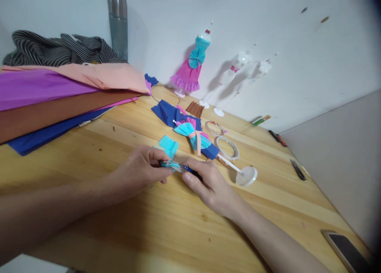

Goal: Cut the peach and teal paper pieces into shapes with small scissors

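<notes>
At mid-frame, the left hand (145,166) pinched folded turquoise paper (169,163) lying roughly crosswise, its right end just beside the blue-handled tool (193,172) the right hand (210,182) gripped.

Nearer the body than the left hand's (145,166) pinch, bare wooden tabletop (184,233) leaves room to pass. Just beyond the grip lies turquoise crepe paper (169,145); farther out, a toppled dress-form stand (210,150) blocks the way, its round white base (246,175) near the right hand (210,183).
</notes>
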The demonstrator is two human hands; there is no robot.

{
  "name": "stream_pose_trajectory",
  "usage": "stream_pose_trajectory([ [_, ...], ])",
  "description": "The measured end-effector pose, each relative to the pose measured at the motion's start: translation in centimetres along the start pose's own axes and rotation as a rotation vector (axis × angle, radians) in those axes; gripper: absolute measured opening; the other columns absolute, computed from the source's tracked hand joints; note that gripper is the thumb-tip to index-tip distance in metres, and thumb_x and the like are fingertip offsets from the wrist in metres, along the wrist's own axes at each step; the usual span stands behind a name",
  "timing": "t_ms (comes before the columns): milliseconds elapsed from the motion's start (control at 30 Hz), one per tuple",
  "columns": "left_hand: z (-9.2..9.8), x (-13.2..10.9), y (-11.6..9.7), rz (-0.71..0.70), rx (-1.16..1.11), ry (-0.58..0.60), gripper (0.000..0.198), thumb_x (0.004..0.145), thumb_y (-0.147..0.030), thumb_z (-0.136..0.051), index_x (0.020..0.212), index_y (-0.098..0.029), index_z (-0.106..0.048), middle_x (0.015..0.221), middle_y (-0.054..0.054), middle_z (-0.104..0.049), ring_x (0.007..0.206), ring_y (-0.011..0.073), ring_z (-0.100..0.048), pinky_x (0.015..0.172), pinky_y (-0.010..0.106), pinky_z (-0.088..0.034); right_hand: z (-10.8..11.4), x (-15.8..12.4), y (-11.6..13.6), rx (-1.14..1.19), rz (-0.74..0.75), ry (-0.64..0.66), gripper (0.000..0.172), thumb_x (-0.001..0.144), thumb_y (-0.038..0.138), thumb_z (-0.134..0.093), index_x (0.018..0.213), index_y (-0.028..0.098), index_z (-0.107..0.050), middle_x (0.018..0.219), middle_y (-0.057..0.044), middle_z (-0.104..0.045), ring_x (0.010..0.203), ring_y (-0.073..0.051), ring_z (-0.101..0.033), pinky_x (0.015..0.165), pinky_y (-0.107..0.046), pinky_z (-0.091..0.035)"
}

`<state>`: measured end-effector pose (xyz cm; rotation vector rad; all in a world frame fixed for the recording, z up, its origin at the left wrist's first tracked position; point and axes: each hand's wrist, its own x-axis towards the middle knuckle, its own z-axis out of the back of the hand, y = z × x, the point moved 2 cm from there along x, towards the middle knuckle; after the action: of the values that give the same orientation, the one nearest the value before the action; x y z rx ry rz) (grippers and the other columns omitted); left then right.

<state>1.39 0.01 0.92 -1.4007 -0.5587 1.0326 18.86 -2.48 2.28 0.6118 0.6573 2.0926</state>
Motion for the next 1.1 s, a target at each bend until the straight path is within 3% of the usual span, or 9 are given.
stream_pose_trajectory([
  [400,0.16,0.18,-0.01,-0.048,-0.019,0.035,0.011,0.064,-0.023,-0.058,0.06,-0.014,-0.063,0.051,-0.003,-0.046,0.053,0.0099,-0.042,0.051,0.022,-0.031,-0.24,-0.15,0.03,0.097,-0.019,0.066,0.034,0.099,0.044,-0.039,0.086,0.017,-0.056,0.071,-0.002,-0.056,0.064,-0.014,-0.049,0.06,-0.026,-0.038],
  [833,0.05,0.14,0.0,-0.069,-0.024,0.022,0.015,0.066,-0.025,-0.061,0.061,-0.012,-0.066,0.053,-0.001,-0.053,0.055,0.0109,-0.046,0.051,0.021,-0.034,-0.6,-0.16,-0.01,0.127,-0.002,0.01,0.041,0.099,0.048,-0.038,0.076,0.018,-0.055,0.061,0.002,-0.047,0.055,-0.012,-0.041,0.051,-0.025,-0.032],
  [1100,-0.12,-0.16,-0.63,-0.079,-0.017,0.034,0.02,0.066,-0.026,-0.061,0.05,-0.014,-0.057,0.049,-0.002,-0.049,0.053,0.0094,-0.044,0.05,0.021,-0.031,-0.59,-0.19,0.03,0.141,0.021,-0.008,0.037,0.099,0.045,-0.039,0.074,0.02,-0.051,0.061,0.003,-0.043,0.055,-0.012,-0.04,0.054,-0.026,-0.033],
])
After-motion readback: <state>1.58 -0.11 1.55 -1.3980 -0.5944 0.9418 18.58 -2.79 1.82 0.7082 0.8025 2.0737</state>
